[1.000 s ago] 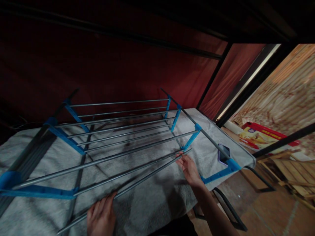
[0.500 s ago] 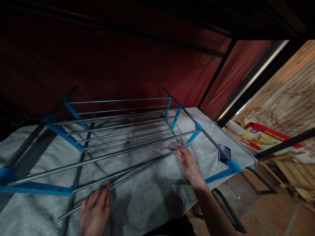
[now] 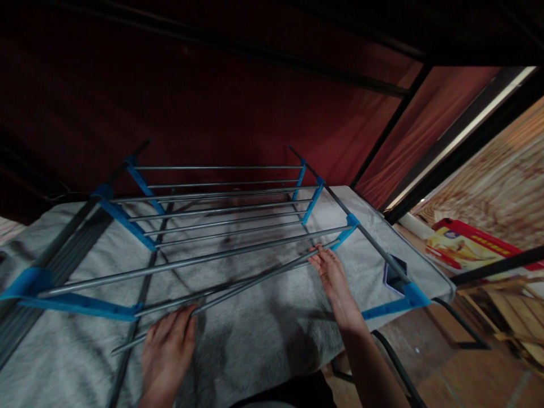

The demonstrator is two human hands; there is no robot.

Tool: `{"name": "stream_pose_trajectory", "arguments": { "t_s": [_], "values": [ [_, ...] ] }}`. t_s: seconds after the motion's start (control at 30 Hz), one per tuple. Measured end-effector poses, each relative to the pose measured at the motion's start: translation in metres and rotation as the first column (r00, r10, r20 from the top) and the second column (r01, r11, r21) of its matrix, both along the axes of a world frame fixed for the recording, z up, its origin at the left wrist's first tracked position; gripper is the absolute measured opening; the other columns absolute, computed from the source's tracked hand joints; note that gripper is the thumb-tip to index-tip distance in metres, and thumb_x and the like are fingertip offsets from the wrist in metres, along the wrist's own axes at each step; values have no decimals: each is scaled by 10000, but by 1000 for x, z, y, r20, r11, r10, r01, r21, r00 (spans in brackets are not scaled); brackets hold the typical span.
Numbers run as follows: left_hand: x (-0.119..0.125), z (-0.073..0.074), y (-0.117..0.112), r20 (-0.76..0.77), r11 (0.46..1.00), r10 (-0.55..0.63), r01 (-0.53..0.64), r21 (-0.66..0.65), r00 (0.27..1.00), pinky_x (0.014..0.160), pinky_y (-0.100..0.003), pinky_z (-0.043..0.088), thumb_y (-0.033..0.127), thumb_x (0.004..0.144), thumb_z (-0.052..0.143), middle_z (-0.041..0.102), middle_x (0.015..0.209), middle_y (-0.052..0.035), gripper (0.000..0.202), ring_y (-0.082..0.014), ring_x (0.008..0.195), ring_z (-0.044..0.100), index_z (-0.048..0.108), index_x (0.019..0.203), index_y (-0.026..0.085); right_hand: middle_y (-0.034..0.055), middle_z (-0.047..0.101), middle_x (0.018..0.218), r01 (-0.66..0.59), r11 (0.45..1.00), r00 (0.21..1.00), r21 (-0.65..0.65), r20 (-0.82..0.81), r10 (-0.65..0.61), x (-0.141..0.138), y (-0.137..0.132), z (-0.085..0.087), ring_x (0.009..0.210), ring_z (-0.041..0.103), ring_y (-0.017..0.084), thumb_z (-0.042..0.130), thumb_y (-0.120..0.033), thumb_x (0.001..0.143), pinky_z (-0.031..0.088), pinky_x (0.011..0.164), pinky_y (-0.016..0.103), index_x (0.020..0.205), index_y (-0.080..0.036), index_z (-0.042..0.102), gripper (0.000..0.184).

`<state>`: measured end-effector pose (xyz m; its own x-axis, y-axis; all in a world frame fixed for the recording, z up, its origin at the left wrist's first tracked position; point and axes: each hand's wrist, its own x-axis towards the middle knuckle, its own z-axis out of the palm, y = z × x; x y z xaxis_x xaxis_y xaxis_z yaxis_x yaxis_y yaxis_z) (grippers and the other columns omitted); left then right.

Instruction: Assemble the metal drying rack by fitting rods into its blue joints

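A grey metal rod [image 3: 238, 289] slants across the front of a partly assembled rack with blue plastic brackets [image 3: 96, 306]. My left hand [image 3: 170, 347] is closed around the rod near its left end, which sticks out past the fingers. Farther along, my right hand [image 3: 328, 269] pinches the rod near its right end. That end lies close to a blue bracket [image 3: 345, 232] on the right side pole [image 3: 374, 243]; I cannot tell whether they touch. A second rod runs from the left front bracket and crosses the held rod.
The rack lies on a table covered with a grey cloth [image 3: 250, 357]. A phone [image 3: 395, 275] rests beside the right pole. Several grey tubes lie at the left. Behind is a dark red wall [image 3: 212, 107]; a red and yellow box [image 3: 471, 243] is at the right.
The view has shifted, so the rack appears slightly farther right and higher. Both hands keep hold of the rod, whose position against the rack has changed little.
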<state>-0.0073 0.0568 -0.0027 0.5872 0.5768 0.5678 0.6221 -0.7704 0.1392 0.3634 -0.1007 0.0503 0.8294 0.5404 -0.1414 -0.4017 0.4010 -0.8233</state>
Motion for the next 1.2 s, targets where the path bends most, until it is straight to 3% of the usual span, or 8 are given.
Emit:
{"name": "stream_pose_trajectory", "arguments": {
  "t_s": [0.5, 0.7, 0.8, 0.93, 1.03, 1.2],
  "values": [
    [5, 24, 5, 11, 998, 65, -65, -14, 998, 894, -416, 455, 358, 1029, 386, 780, 1017, -102, 374, -274, 948, 690, 698, 1111, 168, -26, 726, 883, -3, 1000, 1000, -4, -17, 3, 3, 1, 6, 742, 663, 129, 878, -300, 695, 632, 782, 292, 833, -250, 710, 223],
    [12, 35, 12, 36, 997, 78, -78, 5, 996, 929, -409, 438, 310, 1030, 416, 765, 961, -65, 327, -249, 887, 658, 698, 1142, 188, -13, 734, 902, -37, 999, 999, -9, -36, 36, 0, 2, 8, 794, 688, 148, 864, -308, 717, 633, 829, 324, 851, -235, 710, 217],
    [17, 44, 10, 23, 996, 86, -86, -13, 996, 950, -416, 430, 257, 1021, 419, 754, 942, -65, 328, -249, 900, 643, 709, 1156, 183, -6, 745, 916, -107, 994, 992, -12, -73, 106, -6, 0, 2, 857, 713, 167, 859, -279, 707, 632, 870, 344, 844, -239, 711, 206],
    [21, 58, 0, -45, 985, 86, -92, -144, 995, 986, -411, 426, 136, 1002, 393, 745, 1050, -80, 378, -237, 995, 639, 696, 1224, 187, 9, 758, 931, -222, 974, 968, -51, -127, 214, -11, -3, -15, 917, 729, 183, 850, -267, 711, 632, 923, 368, 861, -246, 727, 195],
    [23, 65, -2, -1, 985, 94, -93, -148, 996, 978, -427, 441, 85, 979, 431, 735, 1058, -79, 375, -243, 1009, 628, 686, 1233, 192, 22, 758, 935, -268, 957, 957, -110, -141, 251, -10, 4, -24, 934, 731, 181, 853, -304, 715, 636, 903, 347, 875, -242, 739, 205],
    [24, 74, -5, 90, 991, 82, -71, -113, 993, 966, -442, 468, 57, 950, 480, 724, 1026, -62, 369, -245, 990, 609, 671, 1226, 210, -7, 751, 994, -275, 951, 961, -140, -67, 269, -13, 13, -23, 902, 712, 150, 864, -295, 711, 620, 919, 331, 855, -230, 747, 197]
  ]
}}
